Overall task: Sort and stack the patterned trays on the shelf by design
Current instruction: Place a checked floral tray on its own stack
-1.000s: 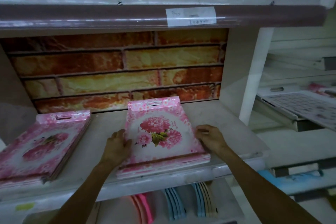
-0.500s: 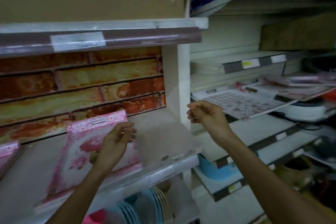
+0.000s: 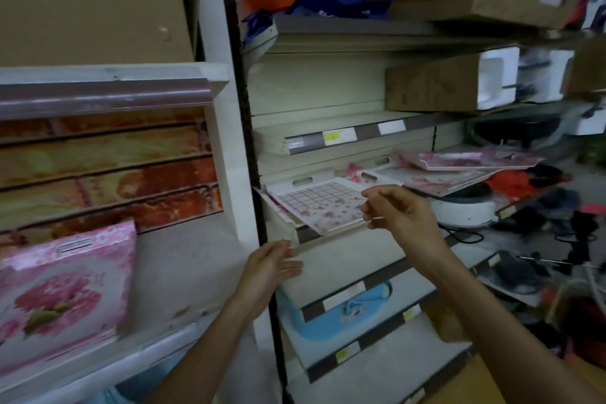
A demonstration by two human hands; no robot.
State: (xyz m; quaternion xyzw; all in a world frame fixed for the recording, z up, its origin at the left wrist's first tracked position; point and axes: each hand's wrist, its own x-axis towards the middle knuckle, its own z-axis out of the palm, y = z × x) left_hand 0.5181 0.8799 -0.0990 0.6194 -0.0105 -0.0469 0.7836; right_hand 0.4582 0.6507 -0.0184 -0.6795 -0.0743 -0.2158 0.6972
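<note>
**Hands leave the pink stack**

Whereas both hands earlier flanked the pink floral tray (image 3: 62, 289), now far left, left hand (image 3: 269, 267) hangs spread, empty; right hand (image 3: 398, 211), loosely curled, empty, hovers beside the grid-patterned tray (image 3: 319, 203).

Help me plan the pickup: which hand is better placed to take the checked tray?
Right. The right hand hovers open at the checked tray's near corner, fingers almost on it. The left hand is lower, by the shelf edge beneath.
</note>
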